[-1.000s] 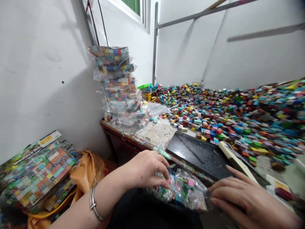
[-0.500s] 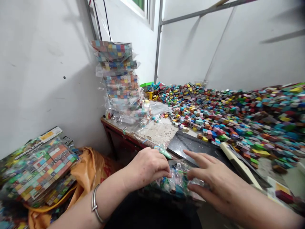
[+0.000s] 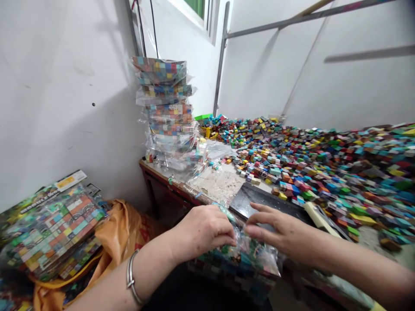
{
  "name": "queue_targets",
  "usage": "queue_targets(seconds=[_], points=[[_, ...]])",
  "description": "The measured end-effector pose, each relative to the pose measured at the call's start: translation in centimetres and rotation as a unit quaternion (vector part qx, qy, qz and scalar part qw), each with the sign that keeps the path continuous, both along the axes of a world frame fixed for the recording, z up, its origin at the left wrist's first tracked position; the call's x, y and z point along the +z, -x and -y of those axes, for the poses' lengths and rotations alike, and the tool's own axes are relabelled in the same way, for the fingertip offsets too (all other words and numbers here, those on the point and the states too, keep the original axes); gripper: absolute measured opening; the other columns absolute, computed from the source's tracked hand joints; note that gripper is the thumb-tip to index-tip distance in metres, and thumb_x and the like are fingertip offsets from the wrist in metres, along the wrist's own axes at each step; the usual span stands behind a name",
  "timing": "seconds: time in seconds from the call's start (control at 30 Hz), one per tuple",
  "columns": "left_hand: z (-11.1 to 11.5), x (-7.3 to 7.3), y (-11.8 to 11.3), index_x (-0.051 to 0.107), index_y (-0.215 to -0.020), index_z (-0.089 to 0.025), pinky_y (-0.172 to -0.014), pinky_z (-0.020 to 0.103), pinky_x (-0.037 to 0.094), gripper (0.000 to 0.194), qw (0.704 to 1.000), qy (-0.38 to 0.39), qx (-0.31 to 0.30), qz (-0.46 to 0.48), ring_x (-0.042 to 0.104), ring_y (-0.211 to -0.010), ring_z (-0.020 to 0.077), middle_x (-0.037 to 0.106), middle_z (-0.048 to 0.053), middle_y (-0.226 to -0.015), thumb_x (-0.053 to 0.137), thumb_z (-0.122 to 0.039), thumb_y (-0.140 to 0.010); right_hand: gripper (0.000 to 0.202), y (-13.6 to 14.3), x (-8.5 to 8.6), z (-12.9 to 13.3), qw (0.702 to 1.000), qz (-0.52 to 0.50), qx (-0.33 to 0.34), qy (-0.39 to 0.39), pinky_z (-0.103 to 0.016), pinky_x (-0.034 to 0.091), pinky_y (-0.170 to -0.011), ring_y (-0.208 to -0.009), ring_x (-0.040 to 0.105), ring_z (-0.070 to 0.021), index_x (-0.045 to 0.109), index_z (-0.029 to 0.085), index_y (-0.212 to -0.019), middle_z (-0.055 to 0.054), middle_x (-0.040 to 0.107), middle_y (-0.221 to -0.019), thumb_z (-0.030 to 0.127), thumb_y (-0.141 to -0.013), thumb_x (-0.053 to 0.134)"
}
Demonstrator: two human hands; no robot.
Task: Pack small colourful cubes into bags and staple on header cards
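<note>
A clear plastic bag [image 3: 267,258] of small colourful pieces lies in front of me, above my dark lap, on a block-patterned package [image 3: 231,274]. My left hand [image 3: 204,229], with a silver bangle on its wrist, is closed, fingers pinched on the bag's near-left film. From the right, my right hand [image 3: 275,229] reaches to the same bag with fingers apart. Its fingertips touch the film at the top; whether they grip any is hard to see. Part of the bag is hidden behind the fingers.
A tall stack of wrapped block-patterned packages [image 3: 168,116] stands on the worn table [image 3: 215,183]. Loose colourful blocks [image 3: 311,164] are heaped along the right. A black board [image 3: 256,201] lies near my right hand. More packages [image 3: 61,220] sit at the left beside an orange sack [image 3: 123,229].
My right hand has moved left onto the bag, and its fingers are less spread. My left hand keeps its pinch. The view has shifted slightly.
</note>
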State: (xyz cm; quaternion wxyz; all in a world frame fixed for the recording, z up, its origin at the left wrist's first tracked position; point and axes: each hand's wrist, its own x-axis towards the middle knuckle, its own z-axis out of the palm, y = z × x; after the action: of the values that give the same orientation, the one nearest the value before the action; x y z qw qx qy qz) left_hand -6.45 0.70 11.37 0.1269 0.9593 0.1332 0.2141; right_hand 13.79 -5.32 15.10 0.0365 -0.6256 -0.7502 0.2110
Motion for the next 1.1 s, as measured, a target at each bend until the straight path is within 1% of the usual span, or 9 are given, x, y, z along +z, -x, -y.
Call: queue_targets(seconds=[0.1, 0.17, 0.27, 0.37, 0.47, 0.57, 0.67, 0.87, 1.1], points=[[0.1, 0.2, -0.1, 0.063, -0.075, -0.02, -0.067, 0.022, 0.04, 0.019, 1.0, 0.0, -0.001, 0.001, 0.056, -0.072, 0.0111, 0.065, -0.002, -0.074, 0.054, -0.036, -0.08, 0.044, -0.2, 0.3, -0.5, 0.998, -0.004, -0.059, 0.009, -0.029, 0.047, -0.069, -0.085, 0.06, -0.0211, 0.057, 0.019, -0.09, -0.01, 0.063, -0.088, 0.044, -0.086, 0.021], [0.3, 0.3, -0.2, 0.063, -0.074, -0.02, -0.067, 0.023, 0.039, 0.019, 1.0, -0.002, -0.006, 0.006, 0.057, -0.072, 0.0115, 0.065, -0.002, -0.073, 0.054, -0.036, -0.08, 0.043, -0.3, -0.1, -1.0, 0.995, 0.029, -0.094, -0.013, -0.026, 0.047, -0.061, -0.076, 0.06, -0.0191, 0.052, 0.015, -0.097, -0.011, 0.062, -0.09, 0.048, -0.082, 0.029], [0.6, 0.5, -0.4, 0.063, -0.074, -0.019, -0.067, 0.023, 0.039, 0.018, 1.0, 0.001, -0.016, 0.014, 0.058, -0.072, 0.0118, 0.066, -0.002, -0.074, 0.055, -0.035, -0.08, 0.047, -0.1, -0.9, -1.9, 0.99, 0.122, -0.057, -0.043, -0.025, 0.044, -0.062, -0.078, 0.06, -0.0206, 0.051, 0.015, -0.101, -0.011, 0.063, -0.091, 0.051, -0.071, 0.05], [0.8, 0.7, -0.5, 0.063, -0.074, -0.019, -0.067, 0.023, 0.04, 0.017, 1.0, 0.004, -0.018, 0.018, 0.059, -0.072, 0.0117, 0.066, -0.001, -0.073, 0.055, -0.033, -0.08, 0.036, 0.7, -1.3, -2.6, 0.982, 0.183, -0.017, -0.038, -0.027, 0.041, -0.056, -0.074, 0.061, -0.024, 0.058, 0.018, -0.09, -0.009, 0.066, -0.08, 0.042, -0.065, 0.058], [1.0, 0.9, -0.5, 0.063, -0.073, -0.019, -0.067, 0.023, 0.041, 0.016, 1.0, 0.001, -0.011, 0.014, 0.058, -0.071, 0.0115, 0.066, -0.001, -0.073, 0.055, -0.031, -0.08, 0.016, 1.7, -0.9, -2.8, 0.974, 0.223, -0.007, -0.029, -0.027, 0.035, -0.05, -0.067, 0.062, -0.0246, 0.063, 0.017, -0.078, -0.01, 0.067, -0.072, 0.025, -0.068, 0.053], [1.0, 0.9, -0.4, 0.063, -0.073, -0.018, -0.068, 0.023, 0.041, 0.015, 1.0, -0.003, -0.008, 0.014, 0.057, -0.07, 0.0108, 0.065, -0.001, -0.072, 0.054, -0.029, -0.08, 0.019, 2.2, -0.3, -2.5, 0.966, 0.256, 0.007, -0.021, -0.027, 0.032, -0.049, -0.066, 0.062, -0.023, 0.065, 0.017, -0.073, -0.011, 0.067, -0.071, 0.016, -0.075, 0.046], [1.0, 0.8, -0.5, 0.063, -0.074, -0.018, -0.072, 0.024, 0.041, 0.014, 0.999, -0.014, 0.012, 0.03, 0.055, -0.077, 0.0119, 0.065, 0.0, -0.08, 0.053, -0.026, -0.081, 0.023, 1.8, -0.1, -2.0, 0.964, 0.265, 0.017, -0.022, -0.027, 0.029, -0.048, -0.064, 0.061, -0.0224, 0.065, 0.019, -0.075, -0.011, 0.067, -0.072, 0.02, -0.08, 0.043], [1.0, 0.1, -1.1, 0.065, -0.071, -0.022, -0.086, 0.037, 0.037, 0.012, 0.995, -0.06, 0.069, 0.042, 0.046, -0.107, 0.0225, 0.055, 0.003, -0.117, 0.059, -0.031, -0.076, 0.024, 1.0, -0.1, 0.3, 0.969, 0.24, 0.045, -0.038, -0.026, 0.026, -0.047, -0.058, 0.057, -0.0171, 0.06, 0.023, -0.071, -0.004, 0.065, -0.066, 0.025, -0.082, 0.039], [1.6, -0.7, -1.2, 0.062, -0.071, -0.019, -0.075, 0.032, 0.039, 0.014, 0.995, -0.041, 0.078, 0.046, 0.058, -0.076, 0.0148, 0.067, 0.0, -0.074, 0.054, -0.026, -0.08, 0.026, 1.3, 0.7, 2.5, 0.979, 0.171, 0.086, -0.073, -0.024, 0.03, -0.051, -0.05, 0.053, -0.0132, 0.058, 0.021, -0.062, -0.002, 0.062, -0.055, 0.018, -0.079, 0.039]])
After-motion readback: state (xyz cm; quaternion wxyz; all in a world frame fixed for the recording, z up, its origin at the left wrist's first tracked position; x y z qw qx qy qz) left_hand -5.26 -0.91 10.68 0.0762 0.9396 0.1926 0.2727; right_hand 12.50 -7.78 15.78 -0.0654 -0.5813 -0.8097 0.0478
